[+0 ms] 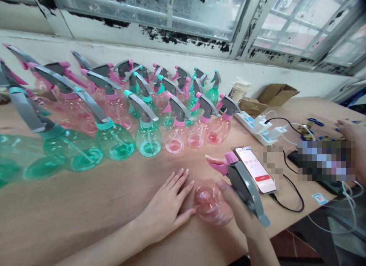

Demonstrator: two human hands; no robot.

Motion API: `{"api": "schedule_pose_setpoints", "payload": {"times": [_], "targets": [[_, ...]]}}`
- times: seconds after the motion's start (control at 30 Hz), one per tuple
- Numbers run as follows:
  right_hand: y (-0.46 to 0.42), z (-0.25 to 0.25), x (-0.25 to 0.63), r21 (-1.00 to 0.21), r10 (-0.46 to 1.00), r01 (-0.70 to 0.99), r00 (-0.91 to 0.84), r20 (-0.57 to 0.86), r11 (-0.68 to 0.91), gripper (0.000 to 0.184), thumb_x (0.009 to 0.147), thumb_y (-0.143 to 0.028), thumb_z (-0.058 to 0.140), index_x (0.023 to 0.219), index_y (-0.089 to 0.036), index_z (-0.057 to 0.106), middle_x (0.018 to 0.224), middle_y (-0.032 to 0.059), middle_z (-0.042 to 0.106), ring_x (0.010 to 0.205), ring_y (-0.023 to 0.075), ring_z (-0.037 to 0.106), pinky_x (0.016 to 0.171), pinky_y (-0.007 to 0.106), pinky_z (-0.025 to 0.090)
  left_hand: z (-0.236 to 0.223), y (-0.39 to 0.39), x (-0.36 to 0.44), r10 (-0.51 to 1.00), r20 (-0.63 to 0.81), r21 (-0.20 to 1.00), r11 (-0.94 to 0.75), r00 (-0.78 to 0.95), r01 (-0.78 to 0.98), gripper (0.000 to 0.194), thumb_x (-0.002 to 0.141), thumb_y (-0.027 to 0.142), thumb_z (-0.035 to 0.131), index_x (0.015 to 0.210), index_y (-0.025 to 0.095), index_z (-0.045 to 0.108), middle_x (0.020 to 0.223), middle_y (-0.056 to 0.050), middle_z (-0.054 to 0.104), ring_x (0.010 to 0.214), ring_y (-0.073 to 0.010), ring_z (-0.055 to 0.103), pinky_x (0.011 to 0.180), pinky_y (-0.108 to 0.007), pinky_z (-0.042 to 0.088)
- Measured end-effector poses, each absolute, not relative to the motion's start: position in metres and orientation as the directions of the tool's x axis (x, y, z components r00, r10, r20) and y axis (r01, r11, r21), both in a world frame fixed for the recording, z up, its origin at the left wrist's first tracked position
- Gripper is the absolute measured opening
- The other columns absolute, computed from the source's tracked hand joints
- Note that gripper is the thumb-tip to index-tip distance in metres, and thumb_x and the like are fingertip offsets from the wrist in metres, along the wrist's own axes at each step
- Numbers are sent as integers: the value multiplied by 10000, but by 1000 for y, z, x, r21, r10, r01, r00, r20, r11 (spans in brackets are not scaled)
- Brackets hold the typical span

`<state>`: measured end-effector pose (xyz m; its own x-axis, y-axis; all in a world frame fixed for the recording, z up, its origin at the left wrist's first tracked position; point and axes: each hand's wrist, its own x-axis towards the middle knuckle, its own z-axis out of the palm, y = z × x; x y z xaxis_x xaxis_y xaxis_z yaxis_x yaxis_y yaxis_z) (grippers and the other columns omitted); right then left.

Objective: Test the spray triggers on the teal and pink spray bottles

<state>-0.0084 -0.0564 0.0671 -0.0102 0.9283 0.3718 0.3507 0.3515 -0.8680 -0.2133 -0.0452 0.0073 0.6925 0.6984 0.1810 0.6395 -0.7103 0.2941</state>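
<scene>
right hand (pixel 239 213) closed around the upper part of a pink spray bottle (pixel 215 208), thumb laid along its near side, with a fingertip showing by the pink trigger (pixel 219 167). left hand (pixel 163 205) lies open, palm down on the desk (pixel 94 216), fingers spread and gripping nothing; its thumb tip is at the bottle's side, either touching or just short of it, i can't tell which. the bottle sits between the two hands, at the near part of the desk, and looks tilted, its round base toward the left hand and the grey spray head (pixel 241 180) out to the right. whether the base is flat on the desk is unclear, and the collar is hidden by the right hand, so how it is seated can't be judged.

for a good hold, i'd keep the right hand's pressure on the firm neck rather than the thin, clear body, which would probably flex if squeezed. the finger is best kept light near the trigger so it isn't pulled by accident. the left hand is well placed to brace the body with the thumb and the side of the palm, which should stop it twisting or skidding. mind the phone (pixel 254 165), just beyond the spray head; a wide swing of the grey lever could knock it. the standing bottles (pixel 148 140) behind leave decent elbow room.
</scene>
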Motion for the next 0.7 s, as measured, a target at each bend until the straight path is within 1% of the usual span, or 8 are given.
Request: {"api": "schedule_pose_setpoints", "payload": {"times": [0.13, 0.33, 0.4, 0.47, 0.53, 0.57, 0.63, 0.7], "targets": [[-54, 67, -9, -879, 930, 325, -10, 367, 350, 319, 872, -347, 636, 1178, -262, 653, 1053, 79, 732, 1052, 275, 675, 812, 380, 597, 7, -45, -213, 693, 181, 289, -716, 698, 636, 579, 979, 505, 482, 1417, 127, 465, 1549, -185, 322, 1443, -324, 262, 1145, -523, 293], [-53, 67, -9, -883, 930, 308, -15, 367, 354, 259, 874, -318, 635, 1125, -257, 654, 1001, 63, 731, 994, 254, 683, 869, 390, 565, 5, -46, -214, 695, 196, 286, -715, 692, 638, 580, 977, 504, 492, 1423, 136, 458, 1553, -177, 320, 1445, -322, 257, 1151, -520, 284], [-52, 68, -10, -879, 931, 325, -9, 366, 349, 182, 887, -318, 615, 1048, -247, 661, 928, 52, 722, 917, 239, 691, 803, 361, 573, 5, -47, -214, 692, 194, 287, -717, 695, 635, 594, 970, 507, 504, 1421, 124, 462, 1547, -186, 329, 1441, -330, 262, 1150, -522, 285], [-51, 69, -10, -874, 934, 355, 5, 357, 332, 114, 907, -323, 582, 922, -236, 654, 801, 29, 687, 803, 213, 688, 712, 320, 568, 5, -47, -214, 688, 185, 278, -722, 702, 634, 609, 962, 509, 515, 1425, 117, 458, 1543, -194, 333, 1441, -335, 263, 1145, -528, 293], [-49, 71, -11, -870, 937, 371, 0, 350, 325, 153, 919, -330, 564, 826, -228, 631, 698, 4, 632, 689, 183, 663, 645, 290, 550, 5, -46, -214, 688, 179, 267, -722, 704, 638, 613, 960, 513, 515, 1426, 120, 456, 1542, -195, 335, 1441, -333, 264, 1139, -532, 303], [-49, 72, -11, -870, 938, 371, -10, 347, 326, 163, 921, -332, 560, 819, -226, 629, 685, -1, 622, 661, 174, 654, 636, 286, 547, 5, -46, -214, 689, 178, 264, -721, 703, 641, 611, 961, 515, 511, 1426, 122, 458, 1542, -194, 335, 1441, -331, 265, 1137, -532, 307], [-50, 72, -11, -873, 936, 353, -31, 349, 337, 135, 919, -331, 568, 911, -225, 651, 771, 16, 663, 705, 180, 669, 679, 295, 557, 5, -45, -214, 691, 179, 262, -719, 700, 643, 608, 962, 517, 507, 1422, 123, 461, 1542, -195, 334, 1440, -328, 268, 1134, -530, 312], [-51, 70, -10, -873, 930, 335, -29, 366, 354, 204, 907, -332, 592, 1074, -231, 649, 964, 55, 705, 871, 211, 690, 775, 320, 565, 5, -45, -213, 689, 187, 267, -721, 700, 639, 599, 963, 500, 514, 1421, 119, 461, 1544, -197, 329, 1440, -327, 268, 1133, -527, 314]]}}
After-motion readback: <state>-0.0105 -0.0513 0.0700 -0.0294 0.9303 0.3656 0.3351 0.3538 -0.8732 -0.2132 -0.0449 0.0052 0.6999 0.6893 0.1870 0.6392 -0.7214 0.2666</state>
